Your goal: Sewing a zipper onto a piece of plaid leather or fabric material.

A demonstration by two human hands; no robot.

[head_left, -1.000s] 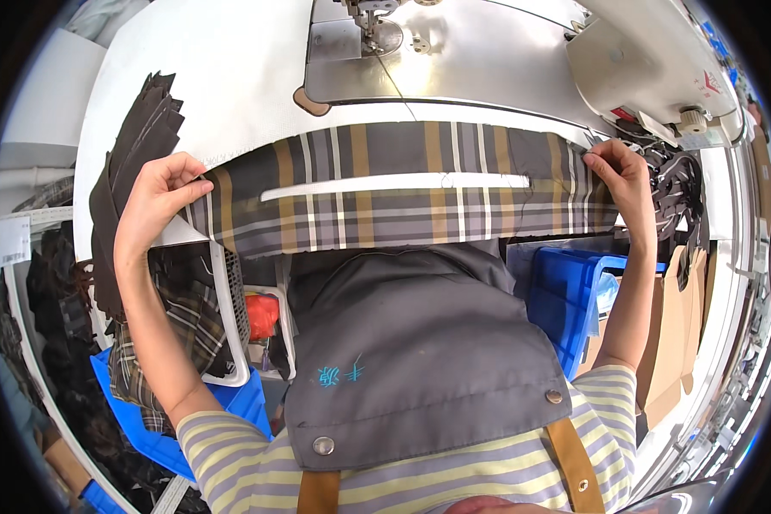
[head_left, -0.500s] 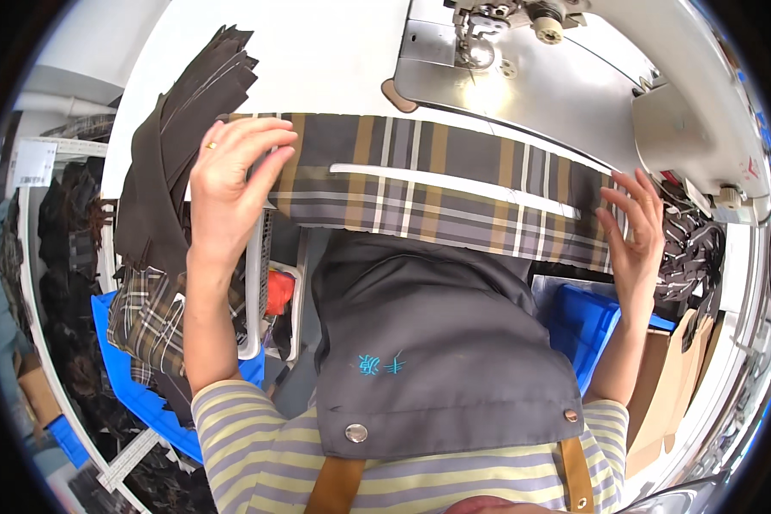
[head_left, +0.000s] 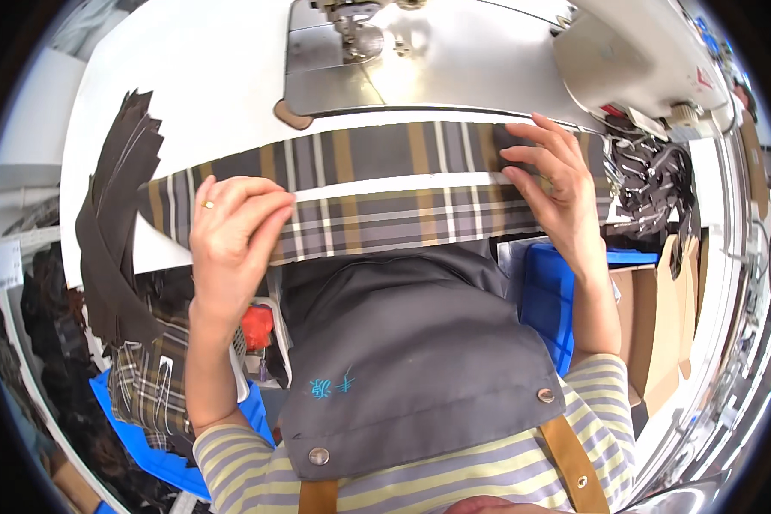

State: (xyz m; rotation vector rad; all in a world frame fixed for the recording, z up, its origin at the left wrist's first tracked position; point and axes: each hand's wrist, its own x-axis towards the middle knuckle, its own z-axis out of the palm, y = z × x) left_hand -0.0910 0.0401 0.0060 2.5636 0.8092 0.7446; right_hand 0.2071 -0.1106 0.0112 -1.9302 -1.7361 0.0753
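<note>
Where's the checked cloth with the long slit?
In the head view, the checked cloth stretches across the middle, between the sewing machine above and grey apron below, with the left hand and right hand over it.

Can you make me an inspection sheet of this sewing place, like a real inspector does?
Surface: white table with a sewing machine at the back.
Job's things: plaid piece along the near edge, a long white strip showing along its middle.
Clutter: dark strips at the left, hanging over the edge; dark-and-white tangle at the right.
Left hand: at the plaid piece, fingertips close together; grip unclear.
Right hand: over the plaid piece's right part, fingers parted.
Cables: none I can make out.
Surroundings: below table height, blue bin and carton right, plaid pile left.
</note>
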